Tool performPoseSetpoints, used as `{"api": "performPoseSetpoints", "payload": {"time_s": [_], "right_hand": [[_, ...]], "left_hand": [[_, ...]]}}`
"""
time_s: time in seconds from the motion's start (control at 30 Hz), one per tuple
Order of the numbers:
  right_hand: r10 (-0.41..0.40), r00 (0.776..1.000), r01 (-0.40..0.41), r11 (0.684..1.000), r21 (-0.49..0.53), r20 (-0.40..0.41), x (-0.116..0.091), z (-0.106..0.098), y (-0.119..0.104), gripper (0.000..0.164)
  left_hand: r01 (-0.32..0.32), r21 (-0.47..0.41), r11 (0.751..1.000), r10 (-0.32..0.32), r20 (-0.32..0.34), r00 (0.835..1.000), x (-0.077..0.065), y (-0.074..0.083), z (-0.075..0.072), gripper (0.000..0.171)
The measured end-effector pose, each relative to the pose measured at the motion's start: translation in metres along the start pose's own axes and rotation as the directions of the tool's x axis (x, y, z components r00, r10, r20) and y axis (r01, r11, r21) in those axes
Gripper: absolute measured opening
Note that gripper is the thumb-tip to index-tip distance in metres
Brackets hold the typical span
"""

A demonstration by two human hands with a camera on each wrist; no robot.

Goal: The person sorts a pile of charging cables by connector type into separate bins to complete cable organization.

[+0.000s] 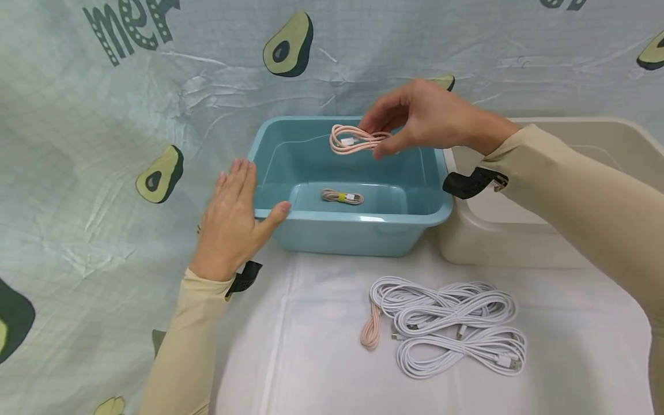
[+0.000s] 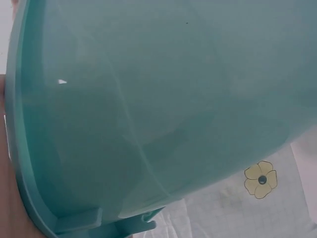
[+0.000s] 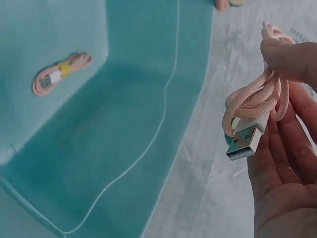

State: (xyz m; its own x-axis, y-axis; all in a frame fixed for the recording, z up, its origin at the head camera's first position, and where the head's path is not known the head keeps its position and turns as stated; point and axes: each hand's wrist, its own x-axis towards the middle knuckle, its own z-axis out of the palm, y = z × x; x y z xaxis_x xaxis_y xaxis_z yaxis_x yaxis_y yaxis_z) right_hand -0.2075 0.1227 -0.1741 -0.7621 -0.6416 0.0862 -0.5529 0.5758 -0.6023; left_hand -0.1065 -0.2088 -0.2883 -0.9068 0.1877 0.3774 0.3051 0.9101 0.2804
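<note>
My right hand (image 1: 430,121) pinches a coiled pink USB cable (image 3: 255,101) between thumb and fingers, over the back of the teal basin (image 1: 358,233). The metal USB plug (image 3: 245,144) points out of the coil in the right wrist view. Down on the basin's floor lies another pinkish coiled cable (image 1: 331,195) with a yellow band round it. My left hand (image 1: 228,227) rests at the basin's left rim, fingers straight and thumb over the front corner. The left wrist view is mostly filled by the basin's outer wall (image 2: 163,99).
A beige basin (image 1: 519,245) stands right beside the teal one, under my right forearm. On the white-covered table in front lie several white coiled cables (image 1: 469,311), with a pink cable (image 1: 370,334) partly beneath them. An avocado-print sheet (image 1: 218,115) covers the back and left.
</note>
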Motion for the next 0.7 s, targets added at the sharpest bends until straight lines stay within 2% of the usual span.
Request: {"api": "performPoseSetpoints", "payload": {"time_s": [0.33,0.7], "right_hand": [[0.046,0.999,-0.046,0.999,0.017,0.01,0.02,0.008,0.017,0.038],[0.054,0.998,-0.06,0.988,0.144,0.044,0.037,0.022,0.031,0.033]], "left_hand": [[0.011,0.007,1.0,-0.011,0.024,1.0,-0.002,0.0,0.0,0.1],[0.005,0.014,1.0,-0.005,0.016,1.0,0.0,0.0,0.0,0.103]]}}
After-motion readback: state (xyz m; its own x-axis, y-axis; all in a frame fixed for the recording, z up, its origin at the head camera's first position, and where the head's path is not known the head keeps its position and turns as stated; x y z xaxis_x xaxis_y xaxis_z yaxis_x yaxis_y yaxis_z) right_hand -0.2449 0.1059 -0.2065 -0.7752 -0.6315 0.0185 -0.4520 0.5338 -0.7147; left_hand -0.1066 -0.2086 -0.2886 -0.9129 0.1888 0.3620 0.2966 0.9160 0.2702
